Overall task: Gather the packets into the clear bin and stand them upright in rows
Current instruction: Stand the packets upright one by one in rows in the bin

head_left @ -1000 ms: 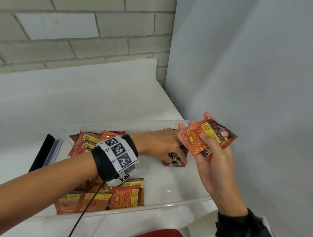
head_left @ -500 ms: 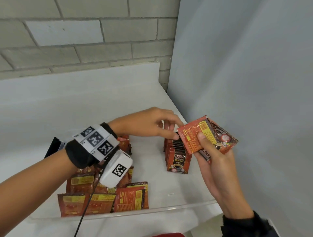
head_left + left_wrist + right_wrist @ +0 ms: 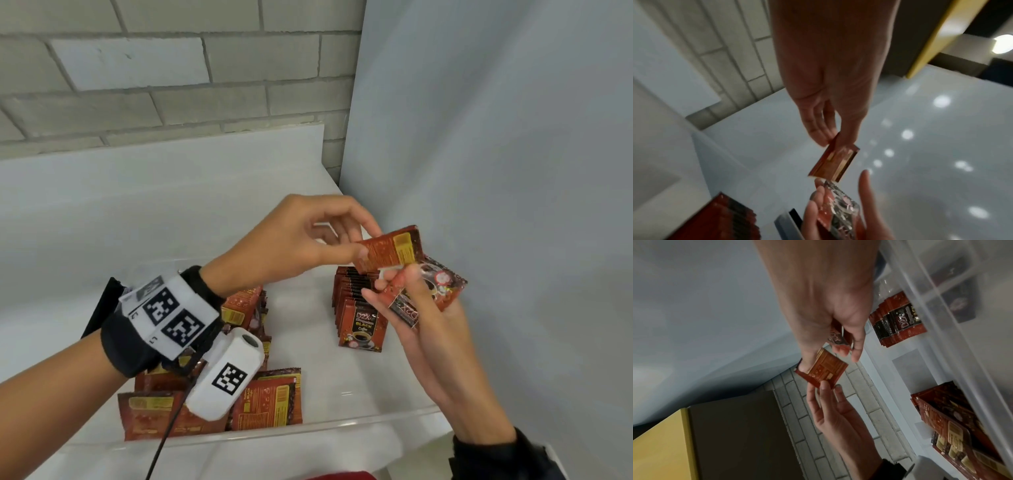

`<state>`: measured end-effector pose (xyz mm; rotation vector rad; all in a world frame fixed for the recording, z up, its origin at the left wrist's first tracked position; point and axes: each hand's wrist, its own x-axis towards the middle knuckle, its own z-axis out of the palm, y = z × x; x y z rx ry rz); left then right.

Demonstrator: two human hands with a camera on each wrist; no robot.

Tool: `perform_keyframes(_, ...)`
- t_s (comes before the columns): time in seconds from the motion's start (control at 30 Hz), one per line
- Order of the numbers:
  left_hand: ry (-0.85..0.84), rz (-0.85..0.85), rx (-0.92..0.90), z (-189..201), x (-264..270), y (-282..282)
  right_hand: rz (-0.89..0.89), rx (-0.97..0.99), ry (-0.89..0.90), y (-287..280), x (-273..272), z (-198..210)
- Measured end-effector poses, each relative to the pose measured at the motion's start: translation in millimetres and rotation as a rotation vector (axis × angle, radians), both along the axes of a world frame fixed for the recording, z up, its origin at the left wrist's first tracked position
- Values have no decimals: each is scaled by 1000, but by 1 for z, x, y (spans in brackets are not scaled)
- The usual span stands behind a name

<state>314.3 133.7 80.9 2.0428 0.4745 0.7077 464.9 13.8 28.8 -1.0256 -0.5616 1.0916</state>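
Note:
Over the clear bin (image 3: pixel 308 432) my left hand (image 3: pixel 364 247) pinches the corner of one red coffee packet (image 3: pixel 390 251), which sits just above the few packets (image 3: pixel 435 289) gripped in my right hand (image 3: pixel 404 287). The left wrist view shows the pinched packet (image 3: pixel 835 162) between thumb and fingers. In the right wrist view my right hand (image 3: pixel 838 345) grips its packets (image 3: pixel 835 338), partly hidden by the palm. A row of upright packets (image 3: pixel 359 308) stands at the bin's right side. Several loose packets (image 3: pixel 263 401) lie flat at its left.
A grey panel (image 3: pixel 496 171) stands close on the right of the bin. Behind is a white counter (image 3: pixel 171 205) and a brick wall (image 3: pixel 171 85). A black flat object (image 3: pixel 102 306) leans at the bin's left end. Bare bin floor (image 3: pixel 308 342) lies between row and pile.
My left hand rose from the upright row in the bin to my right hand and took hold of the top packet, drawing it off the held stack. My right hand barely moved.

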Motion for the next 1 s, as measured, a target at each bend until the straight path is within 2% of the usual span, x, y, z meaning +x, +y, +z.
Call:
perform_keyframes(0.1, -73, -8, 293, 1, -3, 0, -2, -40, 55, 3, -1, -2)
perform_keyframes(0.2, -24, -81, 497, -2, -6, 1, 47, -40, 136, 3, -1, 2)
perform_keyframes(0.4, 101, -158, 543, -15, -11, 3, 22, -27, 140, -1, 2, 8)
perform_keyframes(0.53, 149, -89, 439, -17, -12, 4, 17, -35, 68, -3, 1, 7)
perform_keyframes(0.63, 142, -32, 239, -11, -10, 3, 10, -33, 40, -2, 0, 7)
perform_keyframes(0.73, 117, -64, 8, -3, -7, 2, 19, -20, 25, -1, -1, 6)
perform_keyframes(0.8, 110, -77, -85, 2, -5, 2, 35, -3, 19, -1, -1, 6)
perform_keyframes(0.9, 148, -119, -101, 6, -4, 4, 24, 34, 49, -2, -1, 7)
perform_keyframes(1.0, 262, -223, -10, 6, -2, 7, -122, 104, 102, -1, 1, 8)
